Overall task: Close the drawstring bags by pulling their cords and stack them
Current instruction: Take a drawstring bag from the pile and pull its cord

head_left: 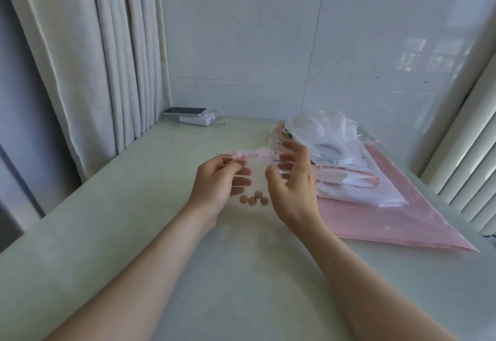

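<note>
Two bare hands meet over a pale table [150,236], forearms reaching in from the bottom edge. Left hand [217,182] pinches the gathered pink top of a small sheer bag [257,173] between thumb and curled fingers, at the bag's upper left corner, where thin cord [264,153] ends stick out. Right hand [292,179] is open with fingers spread and slightly blurred, just beside the bag's right edge; whether the thumb touches the fabric cannot be told. The bag hangs between the two hands, its mouth ruffled along the top. Four small round brown beads [253,200] sit in a row at its bottom.

Right of the hands, a pile [338,136] of white sheer bags lies on a large pink plastic sheet [402,217] spread on the table. At the far left corner of the table, a phone [185,110] rests on a white power bank [197,120] with a cable. Pale curtains [94,59] hang on the left, a white tiled wall [268,32] stands behind, and a white ribbed radiator [469,158] is at the right.
</note>
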The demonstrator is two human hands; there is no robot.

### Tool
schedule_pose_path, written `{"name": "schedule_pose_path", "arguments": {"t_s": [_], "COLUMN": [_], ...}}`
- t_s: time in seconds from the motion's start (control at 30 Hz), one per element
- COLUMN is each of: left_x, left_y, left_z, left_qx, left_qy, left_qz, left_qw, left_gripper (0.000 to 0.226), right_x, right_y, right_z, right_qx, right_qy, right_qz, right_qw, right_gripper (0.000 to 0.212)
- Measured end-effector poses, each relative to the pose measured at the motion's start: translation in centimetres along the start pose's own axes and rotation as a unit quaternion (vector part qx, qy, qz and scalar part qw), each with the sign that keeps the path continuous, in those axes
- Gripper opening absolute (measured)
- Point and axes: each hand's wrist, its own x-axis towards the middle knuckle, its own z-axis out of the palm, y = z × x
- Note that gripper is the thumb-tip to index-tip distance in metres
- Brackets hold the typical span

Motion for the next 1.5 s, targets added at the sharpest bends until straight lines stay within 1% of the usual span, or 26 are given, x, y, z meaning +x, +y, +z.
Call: {"name": "schedule_pose_path", "arguments": {"t_s": [0.07,0.1,0.2,0.33,0.57,0.63,0.7,0.8,0.9,1.0,1.07,1.13,1.23,1.37,1.5], "left_x": [0.0,0.1,0.2,0.0,-0.7,-0.8,-0.8,-0.7,-0.7,-0.7,-0.8,-0.9,-1.0,-0.8,-0.8], "left_y": [0.0,0.0,0.0,-0.1,0.2,0.3,0.3,0.0,-0.1,0.0,0.2,0.5,0.8,1.1,1.5], "left_z": [-0.2,-0.2,-0.4,-0.6,-0.4,-0.3,-0.3,-0.3,-0.3,-0.1,0.0,0.1,0.3,0.3,0.0], "left_qx": [-0.006,-0.009,-0.031,-0.048,-0.045,-0.046,-0.049,-0.046,-0.044,-0.050,-0.063,-0.081,-0.118,-0.181,-0.257], "left_qy": [0.008,0.011,0.013,-0.007,-0.048,-0.046,-0.044,-0.040,-0.035,-0.031,-0.034,-0.034,-0.024,0.003,0.019], "left_qz": [0.004,0.003,-0.004,-0.002,-0.004,-0.004,-0.002,0.005,0.016,0.021,0.019,0.012,-0.005,-0.028,-0.040], "left_qw": [1.000,1.000,0.999,0.999,0.998,0.998,0.998,0.998,0.998,0.998,0.997,0.996,0.993,0.983,0.965], "left_gripper": [0.018,0.019,0.020,0.026,0.019,0.022,0.032,0.041,0.028,0.019,0.017,0.016,0.018,0.025,0.025], "right_x": [0.2,0.4,0.6,0.3,-0.5,-0.5,-0.4,-0.3,-0.2,0.1,0.2,0.3,0.2,0.3,0.5], "right_y": [0.1,0.3,0.6,0.4,-0.5,-0.5,-0.3,0.0,-0.2,-0.6,-1.0,-1.0,-0.9,-1.1,-1.3], "right_z": [-0.2,-0.3,-0.6,-0.8,-1.0,-1.0,-1.0,-1.0,-1.1,-1.3,-1.5,-1.6,-1.5,-1.6,-2.0], "right_qx": [0.033,0.038,0.045,0.061,0.099,0.096,0.089,0.069,0.085,0.162,0.217,0.224,0.225,0.256,0.287], "right_qy": [-0.019,-0.025,-0.032,-0.032,-0.045,-0.043,-0.035,-0.021,-0.030,-0.066,-0.075,-0.070,-0.036,-0.013,-0.005], "right_qz": [0.057,0.069,0.073,0.068,0.068,0.068,0.074,0.078,0.098,0.151,0.189,0.196,0.183,0.191,0.218], "right_qw": [0.998,0.997,0.996,0.995,0.992,0.992,0.993,0.994,0.991,0.973,0.955,0.952,0.956,0.948,0.933], "right_gripper": [0.044,0.042,0.035,0.028,0.025,0.026,0.025,0.019,0.017,0.014,0.021,0.027,0.021,0.017,0.011]}}
